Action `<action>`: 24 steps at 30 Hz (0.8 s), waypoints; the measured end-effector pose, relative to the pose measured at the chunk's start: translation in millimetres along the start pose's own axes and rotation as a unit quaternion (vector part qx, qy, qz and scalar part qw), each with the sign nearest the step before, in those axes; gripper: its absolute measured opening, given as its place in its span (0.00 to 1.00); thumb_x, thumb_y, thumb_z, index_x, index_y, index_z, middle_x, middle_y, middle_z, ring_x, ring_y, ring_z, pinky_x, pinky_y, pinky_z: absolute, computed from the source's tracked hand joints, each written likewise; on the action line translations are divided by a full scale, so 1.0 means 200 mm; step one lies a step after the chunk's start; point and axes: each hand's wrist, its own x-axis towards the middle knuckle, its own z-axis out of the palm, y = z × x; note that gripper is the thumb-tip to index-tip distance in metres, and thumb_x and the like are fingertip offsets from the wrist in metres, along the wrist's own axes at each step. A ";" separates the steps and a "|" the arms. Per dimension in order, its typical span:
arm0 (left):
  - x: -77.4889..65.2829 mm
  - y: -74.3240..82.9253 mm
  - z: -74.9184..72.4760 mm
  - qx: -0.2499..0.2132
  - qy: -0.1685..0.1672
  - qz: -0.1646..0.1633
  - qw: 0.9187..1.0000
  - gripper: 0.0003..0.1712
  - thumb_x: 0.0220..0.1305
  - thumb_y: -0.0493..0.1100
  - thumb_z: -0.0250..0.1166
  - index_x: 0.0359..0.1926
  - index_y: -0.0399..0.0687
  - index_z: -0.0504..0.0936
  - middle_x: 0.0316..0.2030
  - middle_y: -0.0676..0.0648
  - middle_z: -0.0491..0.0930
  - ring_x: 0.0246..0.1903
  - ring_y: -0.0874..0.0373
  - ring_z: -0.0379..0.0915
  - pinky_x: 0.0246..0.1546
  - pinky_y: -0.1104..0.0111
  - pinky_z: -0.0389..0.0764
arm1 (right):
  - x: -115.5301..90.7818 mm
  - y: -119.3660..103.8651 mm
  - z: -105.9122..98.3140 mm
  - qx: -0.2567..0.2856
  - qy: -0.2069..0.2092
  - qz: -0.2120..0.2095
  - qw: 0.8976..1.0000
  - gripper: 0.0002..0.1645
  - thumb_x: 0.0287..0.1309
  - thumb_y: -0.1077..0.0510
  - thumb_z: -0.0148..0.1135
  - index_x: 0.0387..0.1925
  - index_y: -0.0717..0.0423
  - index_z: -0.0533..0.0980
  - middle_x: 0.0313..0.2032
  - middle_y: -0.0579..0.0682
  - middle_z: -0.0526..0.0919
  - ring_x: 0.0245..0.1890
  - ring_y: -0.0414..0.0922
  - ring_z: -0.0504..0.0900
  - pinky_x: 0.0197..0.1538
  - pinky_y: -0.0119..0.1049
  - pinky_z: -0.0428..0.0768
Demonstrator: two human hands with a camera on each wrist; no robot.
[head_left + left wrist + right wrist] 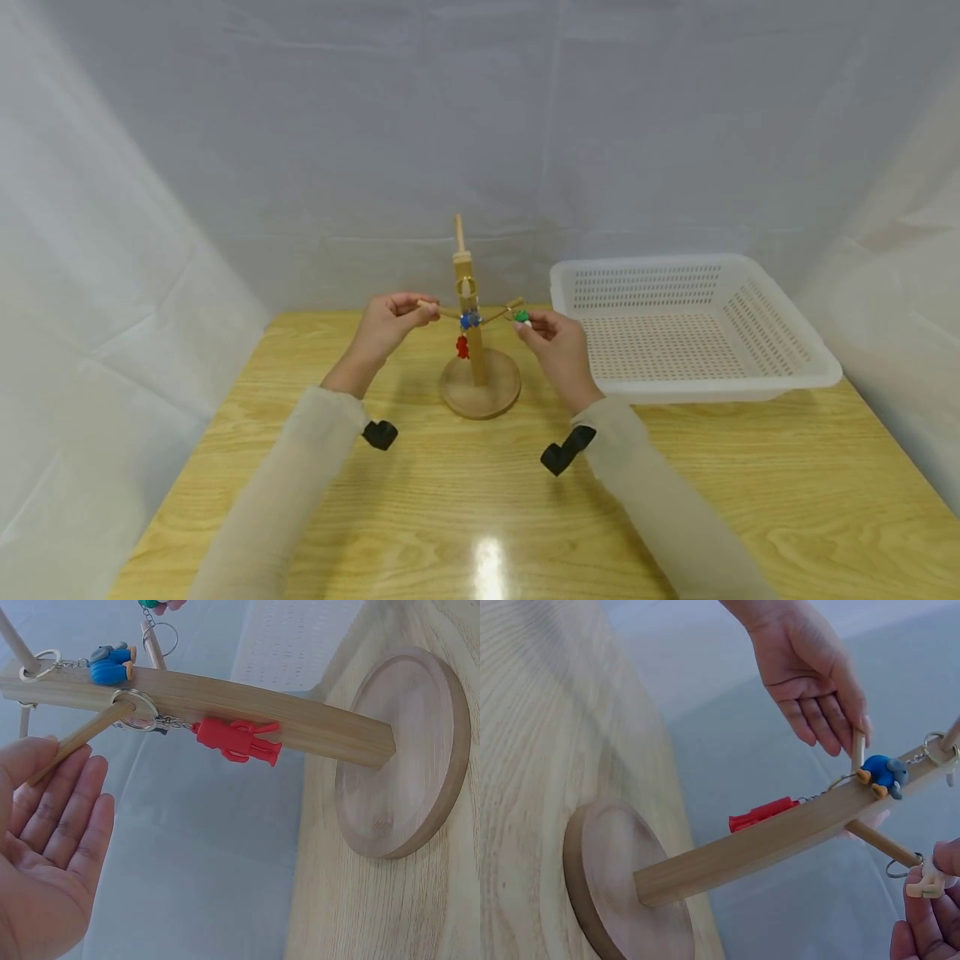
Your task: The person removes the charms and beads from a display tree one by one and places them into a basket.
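A wooden stand (480,404) rises from a round base, with pegs sticking out of its post (270,720). My left hand (390,329) pinches the end of the left peg (82,738) between thumb and forefinger, its other fingers extended. On that peg hangs a red figure keychain (232,739), its ring close to the post. Facing me, a blue and grey figure keychain (883,775) hangs from another peg. My right hand (558,342) pinches a green and white figure keychain (521,317), its metal ring (902,865) at the tip of the right peg (881,841).
A white perforated plastic basket (712,385) stands on the table at the right, just beyond my right hand. Higher on the post a gold-coloured ring (467,287) shows. The wooden table (420,517) ends at a pale curtain (360,150) behind the stand.
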 end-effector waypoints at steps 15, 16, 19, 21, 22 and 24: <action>-0.01 0.01 0.01 -0.004 0.002 0.002 1.000 0.19 0.64 0.41 0.63 0.49 0.29 0.78 0.32 0.55 0.85 0.38 0.61 0.81 0.49 0.67 0.79 | 0.05 0.00 -0.12 0.015 0.002 0.009 1.000 0.15 0.59 0.58 0.64 0.45 0.63 0.80 0.40 0.59 0.83 0.34 0.37 0.80 0.38 0.27 0.80; -0.01 0.01 0.01 -0.003 0.002 0.003 1.000 0.19 0.64 0.41 0.63 0.49 0.28 0.78 0.33 0.55 0.85 0.39 0.59 0.81 0.49 0.67 0.79 | 0.05 0.00 -0.13 0.014 0.002 0.011 1.000 0.15 0.59 0.58 0.64 0.45 0.63 0.80 0.40 0.59 0.83 0.34 0.37 0.80 0.38 0.27 0.80; -0.01 0.00 0.01 -0.001 0.001 0.005 1.000 0.19 0.64 0.41 0.62 0.49 0.28 0.78 0.34 0.52 0.85 0.42 0.53 0.81 0.49 0.67 0.79 | 0.05 -0.01 -0.16 0.010 0.005 0.015 1.000 0.16 0.59 0.58 0.64 0.46 0.63 0.80 0.41 0.59 0.83 0.33 0.36 0.80 0.38 0.26 0.80; 0.00 0.00 0.01 -0.001 0.002 0.006 1.000 0.19 0.64 0.40 0.62 0.49 0.27 0.78 0.35 0.50 0.85 0.42 0.53 0.81 0.49 0.65 0.79 | 0.06 -0.01 -0.18 0.008 0.007 0.014 1.000 0.17 0.59 0.58 0.64 0.47 0.64 0.80 0.42 0.60 0.83 0.33 0.34 0.80 0.38 0.25 0.80; 0.00 0.00 0.00 -0.001 0.002 0.007 1.000 0.19 0.64 0.40 0.62 0.49 0.27 0.77 0.35 0.49 0.85 0.41 0.53 0.81 0.50 0.65 0.79 | 0.06 -0.01 -0.20 0.004 0.008 0.015 1.000 0.17 0.59 0.57 0.64 0.47 0.64 0.80 0.42 0.60 0.83 0.33 0.34 0.80 0.38 0.25 0.80; 0.00 0.00 0.00 -0.003 0.002 0.009 1.000 0.19 0.64 0.40 0.62 0.49 0.27 0.77 0.35 0.49 0.85 0.40 0.55 0.81 0.51 0.63 0.78 | 0.07 -0.01 -0.23 -0.003 0.010 0.014 1.000 0.18 0.58 0.57 0.64 0.47 0.63 0.80 0.42 0.60 0.83 0.33 0.33 0.80 0.39 0.25 0.80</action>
